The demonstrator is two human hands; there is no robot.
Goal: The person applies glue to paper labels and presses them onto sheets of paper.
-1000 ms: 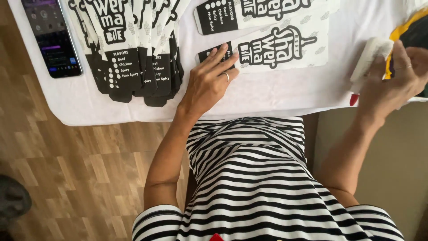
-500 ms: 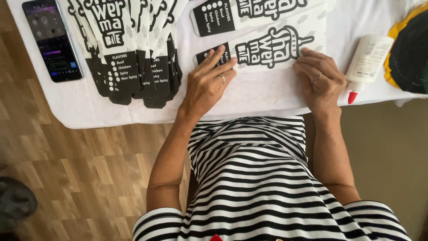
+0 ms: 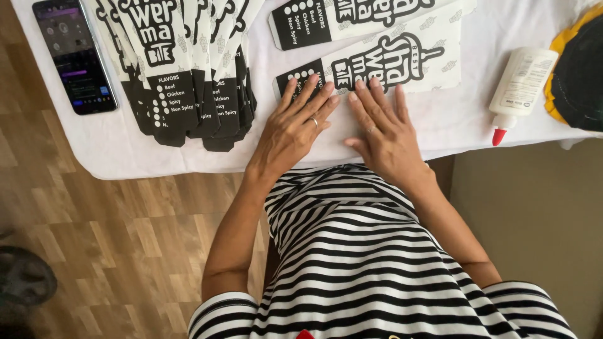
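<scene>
My left hand and my right hand lie flat side by side, fingers spread, pressing the near edge of a flat black-and-white printed paper sleeve on the white-covered table. The left hand wears a ring. Neither hand grips anything. A second flat sleeve lies just beyond the first one.
A fanned stack of several folded printed sleeves lies left of my hands. A dark smartphone with a lit screen rests at the far left. A white glue bottle with a red tip lies to the right, beside a black-and-yellow object.
My right hand let go of the glue bottle, which now lies on the table, and moved left onto the sleeve next to my left hand. The left hand stayed on the sleeve.
</scene>
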